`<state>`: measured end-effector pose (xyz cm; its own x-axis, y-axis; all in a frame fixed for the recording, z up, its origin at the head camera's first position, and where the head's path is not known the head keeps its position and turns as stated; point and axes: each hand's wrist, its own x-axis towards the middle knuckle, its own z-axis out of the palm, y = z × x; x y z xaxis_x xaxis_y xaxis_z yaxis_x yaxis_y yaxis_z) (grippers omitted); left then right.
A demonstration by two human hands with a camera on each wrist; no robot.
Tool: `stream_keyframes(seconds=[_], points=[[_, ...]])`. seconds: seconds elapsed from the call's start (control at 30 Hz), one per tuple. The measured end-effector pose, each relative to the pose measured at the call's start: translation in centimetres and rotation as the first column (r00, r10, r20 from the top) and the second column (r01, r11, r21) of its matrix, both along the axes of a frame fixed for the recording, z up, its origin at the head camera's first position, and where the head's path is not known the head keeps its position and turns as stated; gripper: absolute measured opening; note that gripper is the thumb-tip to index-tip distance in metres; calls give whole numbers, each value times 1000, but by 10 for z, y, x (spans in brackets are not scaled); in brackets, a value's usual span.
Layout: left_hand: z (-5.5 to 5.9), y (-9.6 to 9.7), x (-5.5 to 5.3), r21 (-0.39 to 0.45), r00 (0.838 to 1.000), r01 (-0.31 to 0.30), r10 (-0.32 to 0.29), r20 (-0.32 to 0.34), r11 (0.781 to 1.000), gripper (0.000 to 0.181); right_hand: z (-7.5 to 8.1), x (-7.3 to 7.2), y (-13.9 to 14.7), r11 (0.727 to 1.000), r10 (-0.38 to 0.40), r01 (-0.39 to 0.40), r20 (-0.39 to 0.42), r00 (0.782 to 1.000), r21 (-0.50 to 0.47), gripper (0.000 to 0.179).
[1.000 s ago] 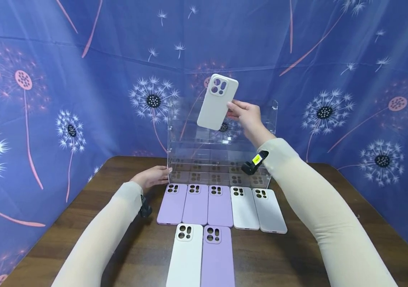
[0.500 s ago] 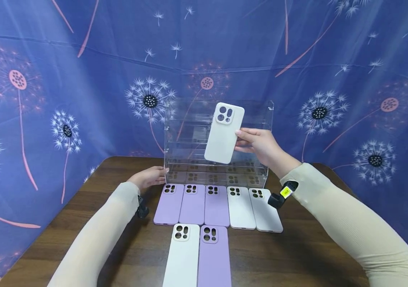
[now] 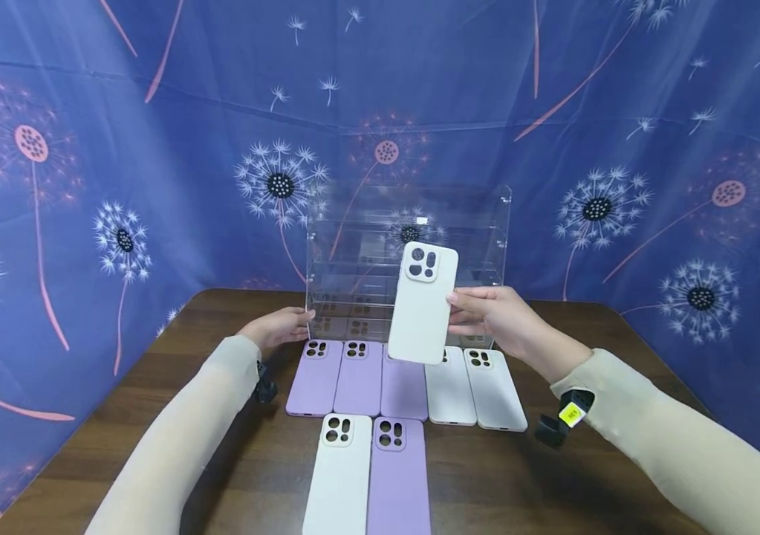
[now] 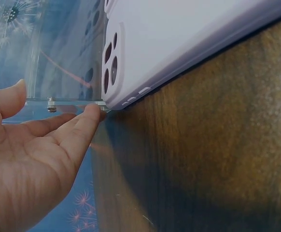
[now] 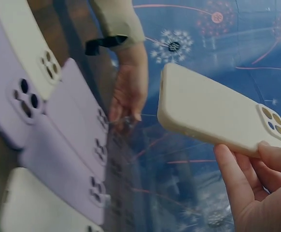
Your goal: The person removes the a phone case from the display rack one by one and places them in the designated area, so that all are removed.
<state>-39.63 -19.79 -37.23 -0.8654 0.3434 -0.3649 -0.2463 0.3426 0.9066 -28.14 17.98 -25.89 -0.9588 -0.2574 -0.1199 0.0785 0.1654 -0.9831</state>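
Note:
My right hand [image 3: 503, 319] pinches a white phone case [image 3: 423, 305] by its side edge, thumb on the back and fingers beneath. The case stands nearly upright, camera cutouts at the top, and overlaps the clear acrylic stand [image 3: 359, 249] and two cases behind it in the head view. In the right wrist view, the case's back [image 5: 208, 101] faces the lens. My left hand [image 4: 44, 154] rests its extended fingers against the stand's left side panel. Below the stand lie a row of three purple phone cases [image 3: 358, 383] and two white phone cases [image 3: 496, 394].
Nearer the front of the brown wooden table [image 3: 486, 483], another white phone case [image 3: 338, 483] lies beside a purple phone case [image 3: 398, 483]. A blue dandelion-print cloth [image 3: 206, 148] hangs behind the tiered stand.
My right hand has brought the white phone case down from high before the stand to just above the row, turning it more upright. My left hand keeps its place on the stand.

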Motion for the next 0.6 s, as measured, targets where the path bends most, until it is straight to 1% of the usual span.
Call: stream_keyframes(seconds=[0.1, 0.27, 0.43, 0.6], points=[[3, 0, -2, -9, 1000, 6, -6, -1, 1000, 68, -8, 11, 5, 999, 33, -33, 13, 999, 33, 52], [5, 2, -5, 2, 1000, 16, -16, -14, 1000, 67, -23, 27, 11, 996, 50, -52, 27, 998, 69, 52], [1, 2, -5, 8, 1000, 4, -4, 3, 1000, 68, -40, 38, 16, 997, 68, -72, 74, 995, 41, 50], [-1, -2, -2, 0, 1000, -10, 10, 4, 1000, 68, -57, 43, 23, 995, 91, -94, 130, 987, 18, 35]])
